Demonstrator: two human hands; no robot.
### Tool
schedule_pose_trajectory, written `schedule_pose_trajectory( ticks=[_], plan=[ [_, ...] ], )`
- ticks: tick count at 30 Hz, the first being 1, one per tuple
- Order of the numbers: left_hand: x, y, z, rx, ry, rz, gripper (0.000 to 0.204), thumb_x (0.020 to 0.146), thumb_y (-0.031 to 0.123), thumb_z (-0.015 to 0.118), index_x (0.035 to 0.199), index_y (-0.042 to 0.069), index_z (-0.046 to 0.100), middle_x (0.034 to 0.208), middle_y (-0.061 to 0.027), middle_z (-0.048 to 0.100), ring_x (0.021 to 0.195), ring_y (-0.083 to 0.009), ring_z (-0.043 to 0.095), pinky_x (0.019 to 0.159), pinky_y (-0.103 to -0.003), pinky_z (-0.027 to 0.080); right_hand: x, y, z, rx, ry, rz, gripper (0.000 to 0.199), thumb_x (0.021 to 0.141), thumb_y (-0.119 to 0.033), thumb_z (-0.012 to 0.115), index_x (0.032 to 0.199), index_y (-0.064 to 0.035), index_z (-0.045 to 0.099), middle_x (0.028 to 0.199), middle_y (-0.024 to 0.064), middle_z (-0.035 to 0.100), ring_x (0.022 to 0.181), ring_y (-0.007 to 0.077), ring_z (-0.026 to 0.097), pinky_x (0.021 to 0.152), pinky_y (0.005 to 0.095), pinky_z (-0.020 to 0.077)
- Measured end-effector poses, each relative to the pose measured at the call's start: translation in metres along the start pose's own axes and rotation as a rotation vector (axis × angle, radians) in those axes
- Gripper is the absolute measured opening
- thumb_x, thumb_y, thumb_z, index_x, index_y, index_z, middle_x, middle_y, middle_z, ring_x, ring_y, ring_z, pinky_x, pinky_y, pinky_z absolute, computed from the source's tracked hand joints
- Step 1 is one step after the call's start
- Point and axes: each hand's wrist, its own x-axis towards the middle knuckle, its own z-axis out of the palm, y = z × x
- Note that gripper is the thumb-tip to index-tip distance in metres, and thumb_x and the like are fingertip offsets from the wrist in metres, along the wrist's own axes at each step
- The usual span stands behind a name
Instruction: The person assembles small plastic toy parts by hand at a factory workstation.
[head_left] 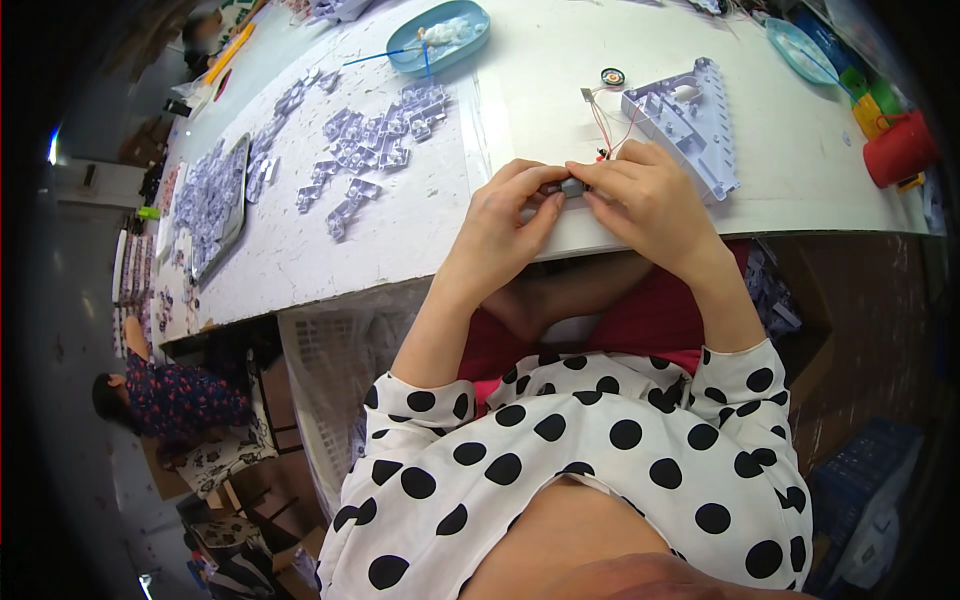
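Observation:
Near the table's front edge, my left hand (508,222) and my right hand (648,205) meet over a small grey part (573,187). Fingertips of both hands pinch it from either side, and its exact kind is too small to make out. Thin red and white wires (603,122) run from behind my right fingers to a small round speaker (612,77) on the tabletop. Just beyond my right hand lies a pale lilac plastic housing (690,125), triangular, with posts inside and a toothed right edge.
Many small lilac plastic pieces (370,140) are scattered left of my hands, with a heaped tray (240,210) farther left. A blue dish (478,45) holding white stuff and a thin blue stick stands at the back. A red mug (897,150) is at the right. Another person (185,400) sits far left.

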Motion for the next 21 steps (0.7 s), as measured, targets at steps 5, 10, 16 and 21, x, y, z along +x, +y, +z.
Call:
schedule_pose_trajectory(
  ticks=[5, 10, 16, 21],
  plan=[
    [0.0, -0.003, 0.001, -0.002, 0.001, 0.009, 0.028, 0.092, -0.001, 0.065, 0.12, -0.004, 0.067, 0.109, -0.0109, 0.067, 0.096, -0.0172, 0.066, 0.087, -0.029, 0.053, 0.001, 0.011, -0.005, 0.341, -0.111, 0.152, 0.036, 0.084, -0.004, 0.073, 0.121, -0.0077, 0.074, 0.083, 0.0086, 0.063, 0.082, 0.0237, 0.06, 0.078, 0.0338, 0.049],
    [0.0, -0.003, 0.0, -0.009, 0.003, 0.006, 0.028, 0.092, -0.002, 0.065, 0.12, -0.004, 0.067, 0.109, -0.0106, 0.067, 0.096, -0.0175, 0.067, 0.088, -0.029, 0.054, 0.001, 0.01, -0.008, 0.388, -0.116, 0.153, 0.036, 0.084, -0.005, 0.074, 0.12, -0.0065, 0.074, 0.089, 0.0097, 0.064, 0.085, 0.0227, 0.06, 0.075, 0.0336, 0.0496],
    [-0.004, -0.003, -0.005, 0.02, 0.018, 0.005, 0.03, 0.092, -0.001, 0.067, 0.122, -0.003, 0.067, 0.11, -0.0111, 0.069, 0.099, -0.0175, 0.068, 0.089, -0.029, 0.054, -0.002, -0.005, 0.005, 0.369, -0.041, 0.336, 0.03, 0.082, -0.01, 0.075, 0.113, -0.0104, 0.077, 0.087, 0.0119, 0.067, 0.083, 0.0252, 0.063, 0.076, 0.0357, 0.0538],
    [0.003, -0.021, -0.039, 0.193, 0.227, 0.044, 0.037, 0.087, 0.006, 0.076, 0.124, 0.003, 0.069, 0.111, -0.0109, 0.073, 0.092, -0.0189, 0.071, 0.086, -0.03, 0.055, -0.011, -0.014, 0.005, 0.41, 0.041, 0.425, 0.025, 0.079, -0.007, 0.078, 0.104, -0.0096, 0.079, 0.083, 0.0082, 0.069, 0.077, 0.0214, 0.061, 0.07, 0.0322, 0.0547]
  ],
)
